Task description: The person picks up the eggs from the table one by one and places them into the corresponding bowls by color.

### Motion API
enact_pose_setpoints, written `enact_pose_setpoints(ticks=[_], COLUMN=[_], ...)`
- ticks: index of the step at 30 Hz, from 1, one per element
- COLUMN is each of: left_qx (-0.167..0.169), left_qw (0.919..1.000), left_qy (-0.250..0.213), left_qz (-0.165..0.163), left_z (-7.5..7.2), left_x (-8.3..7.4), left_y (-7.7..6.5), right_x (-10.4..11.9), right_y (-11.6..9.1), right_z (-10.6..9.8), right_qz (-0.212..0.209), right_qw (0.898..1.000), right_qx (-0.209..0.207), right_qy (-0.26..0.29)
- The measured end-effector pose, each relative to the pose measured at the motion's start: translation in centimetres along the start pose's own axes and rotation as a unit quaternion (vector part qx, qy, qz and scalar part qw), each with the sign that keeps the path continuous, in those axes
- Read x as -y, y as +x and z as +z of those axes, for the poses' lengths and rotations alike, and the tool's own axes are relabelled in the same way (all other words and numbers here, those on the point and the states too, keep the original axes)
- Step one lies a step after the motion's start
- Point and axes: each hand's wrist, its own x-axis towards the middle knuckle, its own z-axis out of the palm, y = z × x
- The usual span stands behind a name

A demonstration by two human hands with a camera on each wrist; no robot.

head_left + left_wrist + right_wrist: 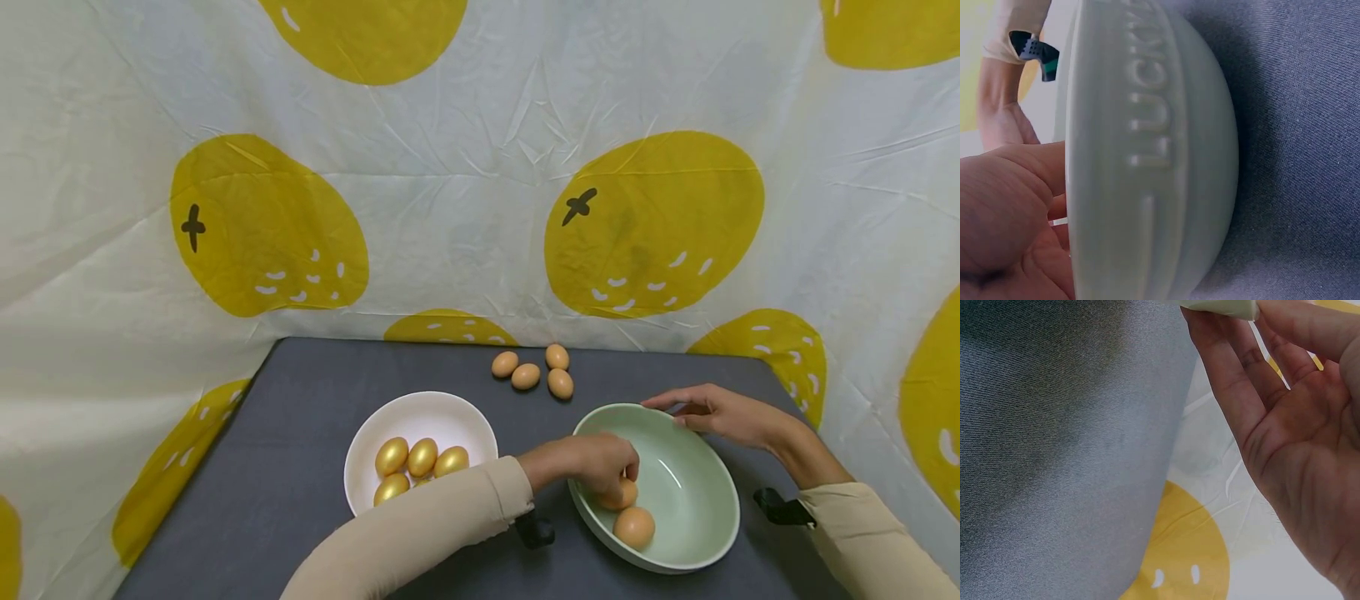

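A pale green bowl [675,467] stands at the right of the table, with two brown eggs at its left side. My left hand [600,462] reaches over the rim into it, fingers curled round one brown egg [617,497]; the other brown egg [635,527] lies just in front. Up close, the left wrist view shows the bowl's outer wall [1147,237] with raised lettering, hiding those fingertips. At the far right rim, my right hand [723,417] holds the bowl's edge [1229,307] between thumb and fingers.
Left of the green bowl stands a white bowl [360,454] with several golden eggs [422,457], partly covered by my left sleeve [442,525]. Several brown eggs [526,377] lie near the back edge of the dark table [300,433]. A fruit-printed curtain [465,233] hangs behind.
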Motion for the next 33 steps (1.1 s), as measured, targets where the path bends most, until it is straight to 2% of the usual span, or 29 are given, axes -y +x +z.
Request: enact_pose_setpoints(ticks=[3, 7, 13, 17, 19, 22, 27, 33], left_qx=[0.008, 0.012, -0.021, -0.032, -0.035, -0.047, -0.075, -0.096], left_qw=[0.9998, 0.9977, 0.9946, 0.9872, 0.9793, 0.9712, 0.9667, 0.9593], left_qy=[-0.013, -0.06, -0.101, -0.156, -0.199, -0.233, -0.244, -0.262], left_qz=[-0.011, -0.028, 0.015, 0.012, 0.006, -0.001, -0.01, -0.044], left_z=[0.0, -0.5, -1.8, -2.7, -3.2, -3.8, -4.8, -5.6], left_x=[0.0, 0.5, 2.1, 3.0, 3.5, 4.4, 6.1, 8.3], left_y=[0.0, -0.4, -1.2, -1.9, -2.2, -2.6, -3.1, -3.7], right_x=[-0.1, -0.1, -0.1, 0.0, -0.1, -0.2, -0.2, 0.0], right_y=[0.0, 0.1, 0.0, 0.0, 0.0, 0.0, 0.1, 0.1], right_z=[0.0, 0.0, 0.0, 0.0, 0.0, -0.1, 0.0, 0.1], right_qz=[0.001, 0.001, 0.0, 0.002, 0.003, 0.005, -0.001, -0.003], right_qw=[1.0, 1.0, 1.0, 1.0, 1.0, 1.0, 1.0, 1.0], right_qx=[-0.002, -0.004, -0.002, 0.001, 0.001, 0.0, 0.003, 0.005], right_qy=[-0.004, -0.006, -0.005, 0.001, -0.002, -0.005, 0.004, 0.008])
